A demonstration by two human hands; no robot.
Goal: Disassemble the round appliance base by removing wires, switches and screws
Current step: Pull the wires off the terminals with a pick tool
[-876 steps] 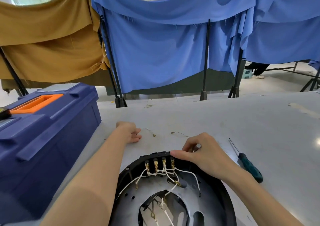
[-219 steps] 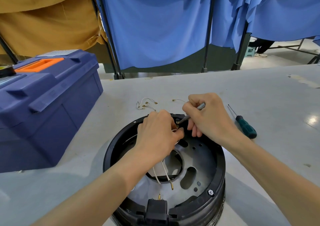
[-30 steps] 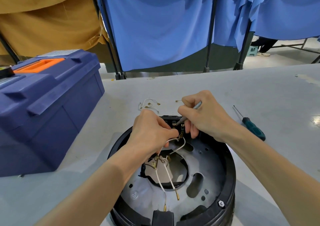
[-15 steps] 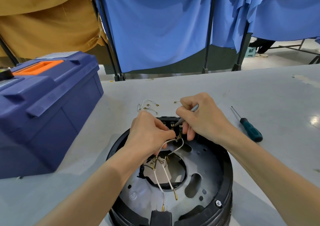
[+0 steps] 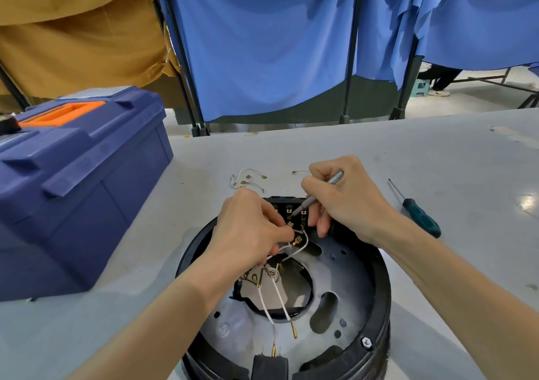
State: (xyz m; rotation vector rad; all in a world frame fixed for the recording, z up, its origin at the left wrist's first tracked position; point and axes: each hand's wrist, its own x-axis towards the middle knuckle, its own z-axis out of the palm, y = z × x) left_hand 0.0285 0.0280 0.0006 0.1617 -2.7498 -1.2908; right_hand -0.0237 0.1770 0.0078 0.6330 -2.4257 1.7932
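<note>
Black and round, the plastic appliance base (image 5: 376, 286) sits on the grey table (image 5: 437, 152) right in front of me. My left hand (image 5: 248, 231) pinches a thin white wire with a gold clip (image 5: 300, 244) at the far side of the base. My right hand (image 5: 347, 201) grips a thin silver metal tool (image 5: 318, 194), its tip at the black switch block (image 5: 287, 203). Loose white wires (image 5: 246, 179) lie just past the base. A green-handled screwdriver (image 5: 420, 217) lies to the right, a big blue plastic toolbox (image 5: 87, 175) to the left

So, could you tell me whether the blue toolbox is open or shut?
Shut: the toolbox lid sits flush on its body, with the orange handle lying flat in its recess.
</note>
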